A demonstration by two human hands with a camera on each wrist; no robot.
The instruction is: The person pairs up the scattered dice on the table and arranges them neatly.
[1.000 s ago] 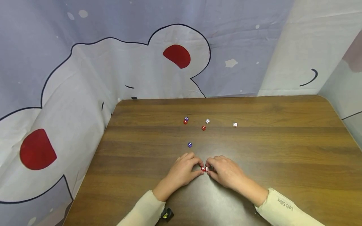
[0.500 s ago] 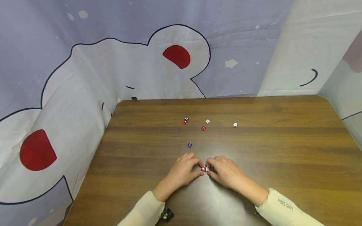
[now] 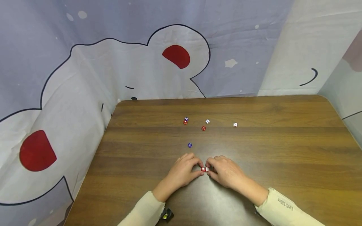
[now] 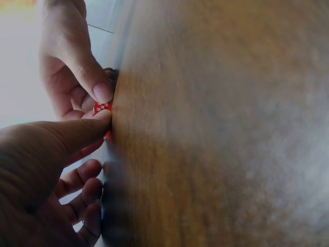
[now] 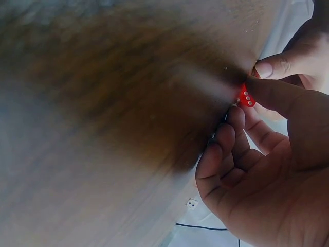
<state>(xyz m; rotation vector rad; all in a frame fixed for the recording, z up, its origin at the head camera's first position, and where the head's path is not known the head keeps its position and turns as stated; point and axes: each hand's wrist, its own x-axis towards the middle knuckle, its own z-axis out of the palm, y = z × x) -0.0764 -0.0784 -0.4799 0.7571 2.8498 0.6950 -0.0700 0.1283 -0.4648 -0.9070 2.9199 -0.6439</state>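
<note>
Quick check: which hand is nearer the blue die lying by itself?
Left. The left hand sits just on the near side of the blue die; the right hand is also on the near side, but farther off to the right.

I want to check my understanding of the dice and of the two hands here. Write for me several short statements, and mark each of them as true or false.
1. The left hand pinches a red die. True.
2. The right hand lies flat and holds nothing. False: the right hand pinches another red die.
3. The near blue die lies beyond both hands, and neither holds it. True.
4. The rightmost die is blue. False: the rightmost die is white.
5. The far blue die lies right beside the leftmost red die. True.
</note>
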